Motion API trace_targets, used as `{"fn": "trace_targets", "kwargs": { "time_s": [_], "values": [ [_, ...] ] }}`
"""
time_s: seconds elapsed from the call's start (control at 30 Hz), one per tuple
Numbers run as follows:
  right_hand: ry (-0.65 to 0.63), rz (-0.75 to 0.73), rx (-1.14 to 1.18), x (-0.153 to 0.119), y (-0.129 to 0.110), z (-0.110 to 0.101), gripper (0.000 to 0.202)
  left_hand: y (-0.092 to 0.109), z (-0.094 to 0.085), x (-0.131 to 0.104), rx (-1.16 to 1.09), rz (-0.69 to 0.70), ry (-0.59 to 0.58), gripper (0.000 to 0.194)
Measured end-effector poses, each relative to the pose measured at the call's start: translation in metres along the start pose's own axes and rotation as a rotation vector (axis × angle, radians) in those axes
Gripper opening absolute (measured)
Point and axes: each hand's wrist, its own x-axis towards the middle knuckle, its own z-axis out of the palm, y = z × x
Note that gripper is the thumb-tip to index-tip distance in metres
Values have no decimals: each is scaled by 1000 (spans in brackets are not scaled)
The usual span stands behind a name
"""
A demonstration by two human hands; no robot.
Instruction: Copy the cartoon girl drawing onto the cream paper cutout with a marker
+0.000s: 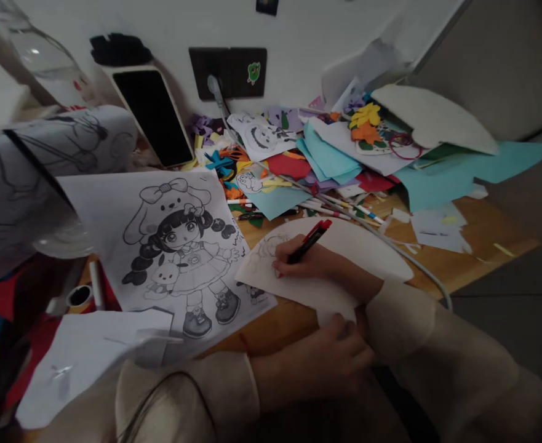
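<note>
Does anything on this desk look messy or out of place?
Yes, behind the rounded paper: loose colored scraps lie heaped against the wall, with markers half buried among them. A gray cable also snakes through the heap and bends around the paper's right side.

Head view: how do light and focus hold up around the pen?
Head view: dim overall; the black-and-red pen stands out, but the pencil sketch beside it is faint; the left hand looks shadowed and soft; the upper right corner falls nearly black.
</note>
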Motion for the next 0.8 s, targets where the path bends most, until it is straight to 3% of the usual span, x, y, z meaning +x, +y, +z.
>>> {"fn": "trace_targets", "kwargs": {
  "time_s": [0.37, 0.6, 0.8],
  "values": [
    [15, -39, 15, -2, 4, -3, 26, -1, -3, 1, 16, -14, 21, 26],
    [19, 28, 105, -7, 6, -8, 32, -1, -4, 1, 19, 3, -4, 24],
    [-12, 11, 32, -6, 7, -9, 29, -1, -1, 0, 34, 3, 14, 26]
  ]
}}
